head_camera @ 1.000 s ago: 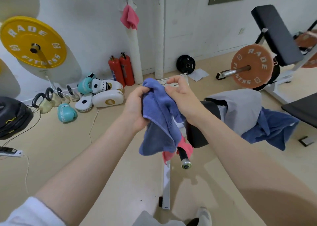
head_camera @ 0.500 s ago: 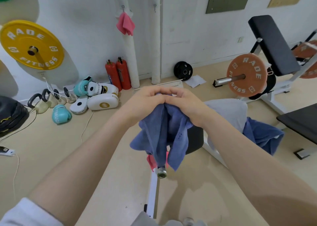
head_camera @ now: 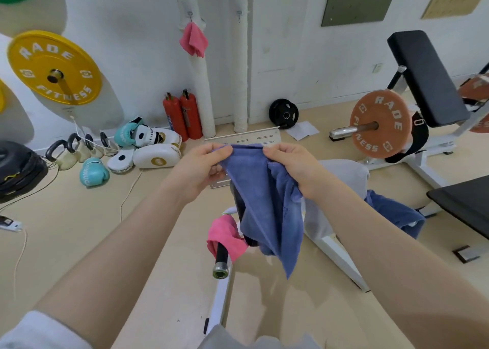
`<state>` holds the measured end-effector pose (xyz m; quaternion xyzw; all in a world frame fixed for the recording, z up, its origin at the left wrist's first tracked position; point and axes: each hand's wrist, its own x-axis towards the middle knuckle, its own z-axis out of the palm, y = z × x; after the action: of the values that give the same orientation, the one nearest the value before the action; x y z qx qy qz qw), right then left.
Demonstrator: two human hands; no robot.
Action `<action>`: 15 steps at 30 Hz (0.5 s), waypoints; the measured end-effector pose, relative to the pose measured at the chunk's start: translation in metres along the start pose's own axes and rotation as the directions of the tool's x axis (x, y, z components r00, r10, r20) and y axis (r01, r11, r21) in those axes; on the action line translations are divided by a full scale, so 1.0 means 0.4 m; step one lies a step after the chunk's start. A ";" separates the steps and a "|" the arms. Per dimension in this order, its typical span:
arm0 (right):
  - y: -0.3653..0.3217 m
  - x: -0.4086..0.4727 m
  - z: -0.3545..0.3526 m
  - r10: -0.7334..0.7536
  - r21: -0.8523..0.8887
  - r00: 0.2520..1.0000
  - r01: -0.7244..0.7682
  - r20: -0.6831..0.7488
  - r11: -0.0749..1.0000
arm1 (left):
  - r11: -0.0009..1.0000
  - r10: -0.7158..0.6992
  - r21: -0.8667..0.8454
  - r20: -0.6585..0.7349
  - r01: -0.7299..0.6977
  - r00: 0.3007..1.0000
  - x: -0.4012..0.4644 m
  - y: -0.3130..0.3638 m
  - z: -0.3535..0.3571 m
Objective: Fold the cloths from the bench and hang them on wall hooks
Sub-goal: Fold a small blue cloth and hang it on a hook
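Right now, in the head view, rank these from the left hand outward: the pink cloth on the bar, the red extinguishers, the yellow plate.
1. Pink cloth on the bar: just below the left hand.
2. Red extinguishers: by the wall, beyond the hand.
3. Yellow plate: far left on the wall.

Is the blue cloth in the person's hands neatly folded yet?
Not yet. The blue cloth hangs loose and uneven from its top edge, pinched between the left hand and right hand, one corner drooping lowest.

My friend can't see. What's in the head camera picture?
Two hands, left hand and right hand, hold up a blue cloth by its top edge in a gym. A pink cloth hangs on a wall hook; another pink cloth drapes over a bar below.
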<state>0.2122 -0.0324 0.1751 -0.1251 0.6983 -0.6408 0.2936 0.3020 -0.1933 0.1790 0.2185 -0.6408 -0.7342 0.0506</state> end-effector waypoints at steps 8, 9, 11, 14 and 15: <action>-0.003 -0.006 -0.052 0.191 0.518 0.978 -0.123 -0.080 0.847 | 0.979 0.054 -0.189 -0.116 -0.076 0.992 -0.003 -0.049 0.166; -0.005 -0.014 -0.053 0.162 0.530 0.983 -0.093 -0.084 0.843 | 0.983 0.082 -0.154 -0.105 -0.097 0.991 -0.007 -0.057 0.184; -0.010 -0.039 -0.052 0.099 0.554 0.992 -0.038 -0.080 0.832 | 0.985 0.141 -0.081 -0.106 -0.150 0.984 -0.011 -0.068 0.213; -0.001 -0.063 -0.054 -0.040 0.472 0.993 0.088 -0.111 0.877 | 0.981 0.196 0.021 -0.146 -0.195 0.970 -0.010 -0.076 0.230; 0.004 -0.068 -0.057 -0.088 0.410 0.991 0.123 -0.103 0.904 | 0.980 0.197 0.018 -0.145 -0.196 0.970 -0.012 -0.077 0.232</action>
<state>0.2212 0.0013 0.1804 -0.0712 0.5498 -0.7940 0.2494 0.2769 -0.1010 0.1585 0.2075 -0.6551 -0.7064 0.1694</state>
